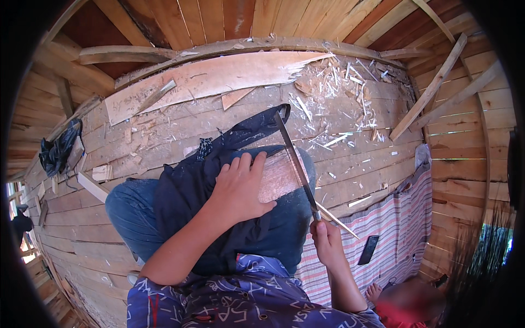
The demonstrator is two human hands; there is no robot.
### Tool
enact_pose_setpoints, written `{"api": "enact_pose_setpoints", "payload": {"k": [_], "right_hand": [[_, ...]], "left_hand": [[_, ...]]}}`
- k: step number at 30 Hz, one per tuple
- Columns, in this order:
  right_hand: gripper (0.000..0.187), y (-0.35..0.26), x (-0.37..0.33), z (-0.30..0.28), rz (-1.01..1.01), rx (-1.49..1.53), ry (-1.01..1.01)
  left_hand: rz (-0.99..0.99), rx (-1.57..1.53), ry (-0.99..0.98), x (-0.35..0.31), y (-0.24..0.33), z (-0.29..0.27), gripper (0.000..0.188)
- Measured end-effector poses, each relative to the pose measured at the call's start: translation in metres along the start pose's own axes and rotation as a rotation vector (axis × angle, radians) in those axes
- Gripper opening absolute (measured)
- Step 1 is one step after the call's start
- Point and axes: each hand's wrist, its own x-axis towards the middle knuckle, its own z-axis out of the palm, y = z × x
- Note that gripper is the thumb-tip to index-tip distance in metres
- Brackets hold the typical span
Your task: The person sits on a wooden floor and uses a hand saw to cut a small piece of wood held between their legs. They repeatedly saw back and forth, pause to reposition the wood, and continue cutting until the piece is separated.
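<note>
Wears a patterned blue shirt (235, 306) and sits with legs folded in blue jeans (131, 205), with a dark cloth (186, 191) bunched across the lap. Clasps a piece of wood (278, 177) on the right thigh with the left hand (238, 188), with the thumb at the near edge and the fingers bent over toward the far one. Grips the handle of a long narrow blade (295, 158) in the right hand (326, 240), with fingers closed round it. Points the blade away from the body, across the right end of the wood; cannot tell whether cutting into it or only lying against it. Has to the right a striped mat (394, 224) with a black phone (368, 250) on it, and near its lower end another person in red (402, 314). Faces a plank floor (82, 218) littered with pale shavings (336, 93), with a black plastic bag (61, 147) well off to the left and a long pale board (208, 79), splintered at its right end, lying toward the far side. Looks beyond to plank walls (459, 180) and, at right, slanting beams (432, 87).
</note>
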Motion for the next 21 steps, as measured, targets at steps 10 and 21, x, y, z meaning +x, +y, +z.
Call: {"api": "enact_pose_setpoints", "payload": {"k": [10,21], "right_hand": [[0.048,0.002,-0.014,-0.001,0.075,-0.005,-0.02],[0.038,-0.016,-0.001,0.007,0.098,-0.133,-0.006]], "left_hand": [[0.008,-0.031,0.093,0.004,-0.001,0.018,0.091],[-0.043,-0.053,0.071,0.004,-0.002,0.025,0.091]]}}
